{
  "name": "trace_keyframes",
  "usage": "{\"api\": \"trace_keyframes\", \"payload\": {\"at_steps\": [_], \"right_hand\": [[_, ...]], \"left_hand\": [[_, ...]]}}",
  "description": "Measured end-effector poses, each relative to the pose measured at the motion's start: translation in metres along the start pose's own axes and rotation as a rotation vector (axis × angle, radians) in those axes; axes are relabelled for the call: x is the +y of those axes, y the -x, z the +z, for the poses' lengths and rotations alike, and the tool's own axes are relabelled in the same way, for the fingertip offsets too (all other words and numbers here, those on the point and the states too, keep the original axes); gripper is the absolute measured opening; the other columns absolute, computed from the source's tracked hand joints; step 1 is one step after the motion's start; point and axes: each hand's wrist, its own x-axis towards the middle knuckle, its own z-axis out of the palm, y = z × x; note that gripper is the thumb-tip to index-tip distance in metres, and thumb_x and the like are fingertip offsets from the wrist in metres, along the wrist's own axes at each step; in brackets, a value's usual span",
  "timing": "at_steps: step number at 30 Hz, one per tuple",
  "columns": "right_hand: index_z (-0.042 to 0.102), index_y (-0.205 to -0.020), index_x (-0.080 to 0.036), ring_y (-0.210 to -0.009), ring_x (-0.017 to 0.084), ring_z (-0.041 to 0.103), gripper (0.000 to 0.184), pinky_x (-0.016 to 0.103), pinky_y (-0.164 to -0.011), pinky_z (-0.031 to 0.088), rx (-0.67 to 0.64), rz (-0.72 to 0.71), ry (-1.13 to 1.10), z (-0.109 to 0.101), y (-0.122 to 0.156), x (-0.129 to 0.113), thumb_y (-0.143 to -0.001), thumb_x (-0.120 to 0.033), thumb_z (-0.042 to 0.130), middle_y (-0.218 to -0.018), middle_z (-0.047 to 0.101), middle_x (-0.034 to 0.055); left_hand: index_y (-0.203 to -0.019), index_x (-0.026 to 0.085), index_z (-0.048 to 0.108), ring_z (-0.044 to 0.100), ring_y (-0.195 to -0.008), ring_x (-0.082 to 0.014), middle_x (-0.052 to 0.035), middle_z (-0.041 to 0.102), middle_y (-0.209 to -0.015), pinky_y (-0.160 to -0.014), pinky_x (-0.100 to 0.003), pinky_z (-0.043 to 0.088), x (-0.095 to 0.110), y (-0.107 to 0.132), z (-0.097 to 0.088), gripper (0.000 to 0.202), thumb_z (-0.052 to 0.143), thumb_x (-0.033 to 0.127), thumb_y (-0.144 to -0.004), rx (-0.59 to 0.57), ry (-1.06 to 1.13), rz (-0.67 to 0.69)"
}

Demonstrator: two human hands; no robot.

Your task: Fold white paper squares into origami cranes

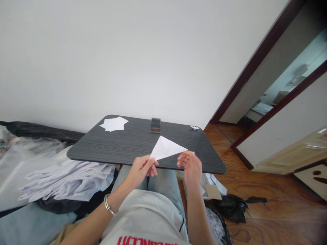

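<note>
Left hand (142,166) tight on white folded paper (165,148) (smooth triangle) — right hand (192,167) loose by its tip.

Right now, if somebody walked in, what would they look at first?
Probably the white paper triangle, over the near edge of the dark table, its left corner pinched in the left hand and the right hand close by its right tip. Next might come the white sheets at the table's far left and the tiny folded paper at its far right corner.
</note>
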Motion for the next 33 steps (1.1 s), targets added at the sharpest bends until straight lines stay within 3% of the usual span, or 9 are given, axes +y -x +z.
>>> {"api": "trace_keyframes", "payload": {"at_steps": [3,7,16,23,33], "right_hand": [[0.063,-0.062,-0.014,-0.040,0.009,0.051,0.025,0.020,-0.040,0.041,-0.186,0.120,0.149,0.017,0.010,0.010,-0.070,-0.037,0.067,-0.048,0.059,0.0000],[0.061,-0.057,-0.015,-0.036,0.008,0.047,0.027,0.020,-0.038,0.038,-0.187,0.145,0.168,0.030,0.017,0.017,-0.072,-0.037,0.064,-0.045,0.056,-0.0016],[0.056,-0.048,-0.014,-0.035,0.008,0.044,0.034,0.019,-0.037,0.036,-0.283,0.246,0.251,0.031,0.018,0.014,-0.069,-0.040,0.065,-0.040,0.052,-0.0013],[0.054,-0.056,-0.015,-0.036,0.006,0.043,0.029,0.018,-0.036,0.035,-0.206,0.157,0.212,0.030,0.019,0.017,-0.073,-0.038,0.063,-0.043,0.051,-0.0037],[0.056,-0.059,-0.015,-0.036,0.007,0.044,0.026,0.018,-0.036,0.035,-0.220,0.191,0.219,0.034,0.021,0.017,-0.070,-0.036,0.066,-0.044,0.052,-0.0041]], "left_hand": [[-0.071,0.011,0.059,0.050,-0.040,-0.0093,-0.0030,0.062,-0.047,-0.040,-0.018,0.034,0.001,0.001,0.003,0.042,0.050,0.051,-0.077,-0.032,-0.009,-0.005],[-0.070,0.011,0.059,0.051,-0.041,-0.0096,-0.0032,0.062,-0.049,-0.041,-0.019,0.036,0.001,0.002,0.004,0.041,0.049,0.050,-0.078,-0.058,-0.025,-0.011],[-0.069,0.010,0.059,0.052,-0.048,-0.0094,-0.0027,0.062,-0.060,-0.040,-0.017,0.035,0.002,-0.001,0.003,0.029,0.060,0.039,-0.073,-0.055,-0.098,0.018],[-0.075,0.010,0.061,0.053,-0.048,-0.0099,-0.0032,0.064,-0.060,-0.041,-0.017,0.036,-0.001,-0.001,0.000,0.026,0.061,0.036,-0.072,-0.031,-0.085,-0.012],[-0.069,0.010,0.062,0.049,-0.045,-0.0089,-0.0007,0.061,-0.054,-0.040,-0.017,0.035,-0.002,-0.004,0.000,0.022,0.061,0.031,-0.071,-0.014,-0.123,-0.007]]}}
